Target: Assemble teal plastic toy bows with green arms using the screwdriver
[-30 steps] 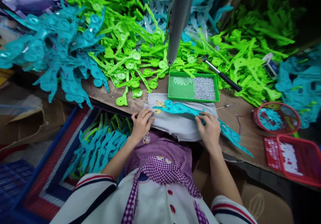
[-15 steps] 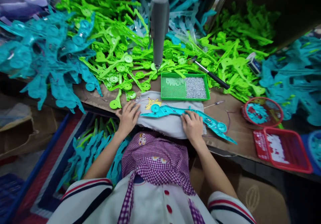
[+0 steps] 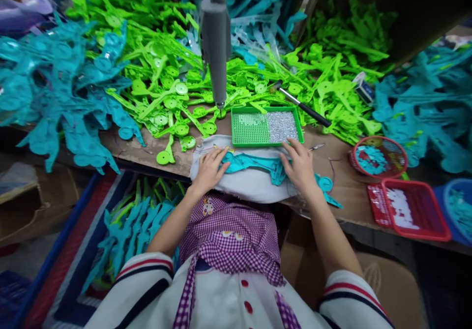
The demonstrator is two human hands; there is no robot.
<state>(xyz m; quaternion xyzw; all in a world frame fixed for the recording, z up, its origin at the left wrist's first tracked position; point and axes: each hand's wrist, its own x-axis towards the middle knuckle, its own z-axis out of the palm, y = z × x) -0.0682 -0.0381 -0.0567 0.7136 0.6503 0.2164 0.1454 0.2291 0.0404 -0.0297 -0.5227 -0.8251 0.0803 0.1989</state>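
A long turquoise plastic piece [image 3: 254,163] lies across a folded pale grey cloth [image 3: 250,189] at the table's front edge. Over the piece's left end rests my left hand [image 3: 211,168], fingers stretched and thumb apart. My right hand [image 3: 300,165] is over its right part, fingers spread, their tips close to the near right corner of a green tray [image 3: 250,145]. Small silver metal pieces [image 3: 283,126] fill the tray's right half. Beyond my right hand, the turquoise piece's rounded right end shows; my palm hides the stretch between.
A grey powered screwdriver [image 3: 217,48] hangs above the table. Behind lie heaps of lime-green parts [image 3: 162,93] and turquoise parts [image 3: 62,88]. A hammer [image 3: 304,106] lies beyond the tray. At right stand a red round basket [image 3: 400,159] and a red rectangular basket [image 3: 442,221].
My left hand has moved from the cloth's left edge onto the turquoise piece's left end. My right hand has shifted right and up toward the tray. The view has swung slightly right.
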